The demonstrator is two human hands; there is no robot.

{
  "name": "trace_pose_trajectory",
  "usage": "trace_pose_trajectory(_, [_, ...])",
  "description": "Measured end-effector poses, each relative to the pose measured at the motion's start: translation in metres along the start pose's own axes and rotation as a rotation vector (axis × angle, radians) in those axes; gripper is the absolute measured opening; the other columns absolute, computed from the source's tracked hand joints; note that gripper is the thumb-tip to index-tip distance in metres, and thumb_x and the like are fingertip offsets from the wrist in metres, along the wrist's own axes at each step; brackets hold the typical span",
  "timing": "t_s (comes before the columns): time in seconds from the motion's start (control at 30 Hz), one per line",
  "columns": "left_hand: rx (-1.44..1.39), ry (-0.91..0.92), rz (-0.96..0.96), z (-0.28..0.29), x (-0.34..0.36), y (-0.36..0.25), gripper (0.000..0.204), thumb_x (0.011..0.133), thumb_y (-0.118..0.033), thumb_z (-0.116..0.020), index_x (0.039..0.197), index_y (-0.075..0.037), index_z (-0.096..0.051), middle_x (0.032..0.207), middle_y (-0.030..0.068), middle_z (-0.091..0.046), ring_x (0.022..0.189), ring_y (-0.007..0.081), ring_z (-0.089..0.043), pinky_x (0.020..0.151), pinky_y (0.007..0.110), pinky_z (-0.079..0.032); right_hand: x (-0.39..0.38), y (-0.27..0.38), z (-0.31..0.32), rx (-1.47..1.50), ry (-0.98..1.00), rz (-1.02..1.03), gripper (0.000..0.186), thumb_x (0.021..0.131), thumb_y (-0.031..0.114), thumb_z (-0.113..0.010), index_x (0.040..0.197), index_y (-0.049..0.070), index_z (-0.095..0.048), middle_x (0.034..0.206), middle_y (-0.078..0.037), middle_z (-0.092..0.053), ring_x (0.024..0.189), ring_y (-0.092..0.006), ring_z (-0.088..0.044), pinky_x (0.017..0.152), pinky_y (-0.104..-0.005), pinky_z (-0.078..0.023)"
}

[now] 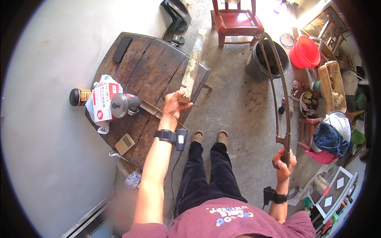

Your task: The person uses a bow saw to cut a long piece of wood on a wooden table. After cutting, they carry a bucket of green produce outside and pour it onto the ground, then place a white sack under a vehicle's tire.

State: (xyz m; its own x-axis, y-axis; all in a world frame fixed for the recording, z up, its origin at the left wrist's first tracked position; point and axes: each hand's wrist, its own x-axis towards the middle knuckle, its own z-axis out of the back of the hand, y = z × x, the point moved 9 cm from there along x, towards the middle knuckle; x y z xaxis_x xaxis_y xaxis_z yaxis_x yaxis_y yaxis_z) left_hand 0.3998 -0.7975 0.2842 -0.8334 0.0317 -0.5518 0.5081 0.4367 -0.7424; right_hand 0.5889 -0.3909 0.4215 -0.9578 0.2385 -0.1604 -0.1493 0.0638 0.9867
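Observation:
My left hand (176, 104) grips the lower end of a pale, mottled wooden batten (192, 65), held slanting upward over the right part of a dark plank table (147, 67). My right hand (284, 162) holds the handle of a metal-framed hand saw (286, 99), raised upright over the floor at right. Just below and left of my left hand lies a metal tool (152, 109). On the table are a lidded metal mug (124, 106), a red-and-white box (102, 99) in a plastic bag, a black oblong object (122, 49) and a small beige device (125, 143).
Beyond stand a red chair (236, 22), dark boots (176, 18), a black bucket (256, 67) and a red bucket (304, 51). Along the right are a wicker basket (331, 83), a basin (331, 135) with cloths and a white-edged frame (335, 190). A white wall (47, 119) borders the left.

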Motion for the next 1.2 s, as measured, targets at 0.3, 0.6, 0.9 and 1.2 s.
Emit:
trace_pose_trajectory(0.3, [0.200,-0.068,0.066,-0.003,-0.005,0.011,0.033,0.082,-0.024,-0.070,0.103,0.001,-0.064,0.092,0.0073,-0.065,0.082,0.0164,-0.064,0.065,0.040,-0.061,0.018,0.007,0.014,-0.057,0.037,0.021,0.029,0.071,0.015,-0.060,0.092,-0.003,-0.052,0.060,0.000,-0.046,0.049,-0.0073,-0.040,0.045,-0.0222,-0.031])
trace_pose_trajectory(0.6, [0.049,-0.004,0.008,-0.002,-0.034,-0.023,0.034,0.084,-0.026,-0.067,0.103,0.001,-0.062,0.089,0.0063,-0.062,0.084,0.0169,-0.064,0.073,0.040,-0.060,0.056,0.049,-0.016,-0.127,0.195,0.051,0.026,0.065,0.012,-0.057,0.087,-0.002,-0.054,0.060,-0.001,-0.048,0.051,-0.0095,-0.044,0.048,-0.0237,-0.035])
trace_pose_trajectory(0.9, [0.297,-0.177,-0.328,0.042,-0.109,-0.094,0.037,0.073,-0.009,-0.074,0.105,0.008,-0.065,0.096,0.0058,-0.065,0.084,0.0111,-0.061,0.076,0.025,-0.049,0.088,0.075,-0.110,0.038,0.367,0.024,0.024,0.066,0.014,-0.055,0.084,-0.001,-0.052,0.060,0.000,-0.049,0.050,-0.0067,-0.042,0.046,-0.0217,-0.033])
trace_pose_trajectory(1.2, [0.768,-0.364,-0.547,0.051,-0.159,-0.130,0.039,0.066,-0.011,-0.076,0.098,0.006,-0.064,0.084,0.0096,-0.059,0.080,0.0184,-0.060,0.072,0.030,-0.047,0.171,0.074,-0.216,-0.216,0.693,0.196,0.019,0.073,0.012,-0.056,0.087,0.000,-0.054,0.063,0.000,-0.045,0.053,-0.0087,-0.041,0.050,-0.0259,-0.033])
